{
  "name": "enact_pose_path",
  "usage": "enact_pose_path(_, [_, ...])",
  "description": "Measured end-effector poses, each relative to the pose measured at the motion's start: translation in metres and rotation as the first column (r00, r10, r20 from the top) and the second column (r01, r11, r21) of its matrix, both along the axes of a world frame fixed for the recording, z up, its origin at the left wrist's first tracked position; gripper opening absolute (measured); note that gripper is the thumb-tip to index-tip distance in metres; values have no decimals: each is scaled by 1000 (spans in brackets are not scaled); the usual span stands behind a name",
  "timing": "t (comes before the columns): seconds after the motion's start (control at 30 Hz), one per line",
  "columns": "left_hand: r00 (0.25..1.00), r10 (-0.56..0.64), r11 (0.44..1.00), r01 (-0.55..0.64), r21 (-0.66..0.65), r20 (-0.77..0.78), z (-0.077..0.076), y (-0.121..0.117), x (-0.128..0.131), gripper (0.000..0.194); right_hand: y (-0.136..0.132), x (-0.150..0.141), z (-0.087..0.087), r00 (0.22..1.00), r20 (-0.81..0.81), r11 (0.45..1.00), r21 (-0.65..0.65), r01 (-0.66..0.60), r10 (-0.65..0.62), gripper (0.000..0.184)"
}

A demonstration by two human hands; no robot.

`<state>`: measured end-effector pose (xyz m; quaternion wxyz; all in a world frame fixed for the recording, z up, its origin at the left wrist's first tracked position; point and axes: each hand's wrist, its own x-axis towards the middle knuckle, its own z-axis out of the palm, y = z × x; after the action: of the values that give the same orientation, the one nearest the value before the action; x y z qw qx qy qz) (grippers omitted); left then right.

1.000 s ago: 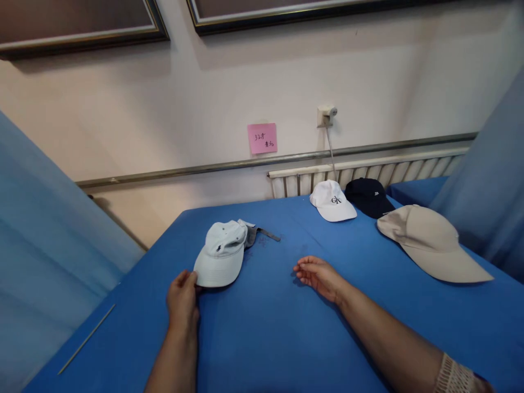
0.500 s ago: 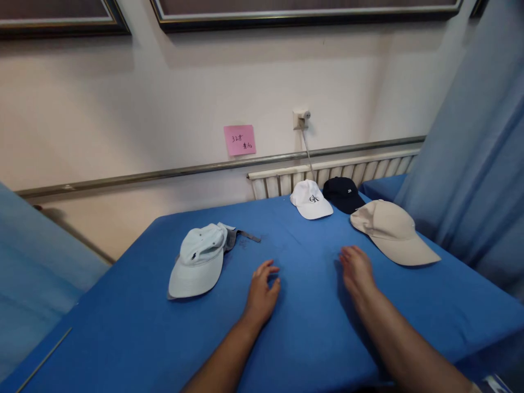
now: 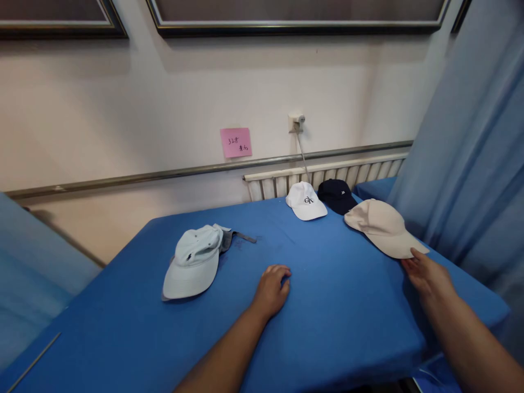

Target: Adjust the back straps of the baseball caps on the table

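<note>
My right hand pinches the brim of a beige baseball cap, thumb on top and fingers underneath. The cap sits at the right side of the blue-covered table. Over the middle of the table is my left hand, fingers loosely bent and apart from the thumb, with nothing in it. To its left lies a pale blue cap stacked on a grey cap, whose strap sticks out to the right. A white cap with black letters and a dark navy cap stand side by side at the back.
Behind the table are a white radiator, a metal rail and a socket with a plugged-in cord. A pink note is stuck on the wall. Blue curtains hang at both sides. A thin rod lies at the left edge.
My right hand has moved right from the open table and taken hold of the beige cap's brim. My left hand has shifted slightly right. The view has turned a little.
</note>
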<state>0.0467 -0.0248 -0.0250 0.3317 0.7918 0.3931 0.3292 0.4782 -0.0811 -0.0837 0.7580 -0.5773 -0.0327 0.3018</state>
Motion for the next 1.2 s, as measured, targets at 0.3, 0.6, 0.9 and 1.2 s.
enact_pose_path(0.3, [983, 77, 982, -46, -182, 167, -1, 4, -8, 23, -13, -38, 12, 997, -48, 998, 25, -55, 56, 14])
enact_pose_path(0.6, [540, 404, 464, 575, -674, 738, 9, 16, -25, 50, 18, -156, 46, 777, 100, 776, 59, -628, 621, 19])
enact_pose_path(0.9, [451, 552, 628, 328, -706, 701, 0, 39, -50, 15, 88, -214, 73, 787, 552, 960, -103, -262, 274, 35])
enact_pose_path(1.2, [487, 497, 636, 358, -683, 718, -1, 35, -43, 15, 50, -334, 68, -68, 933, 602, -283, -746, 354, 29])
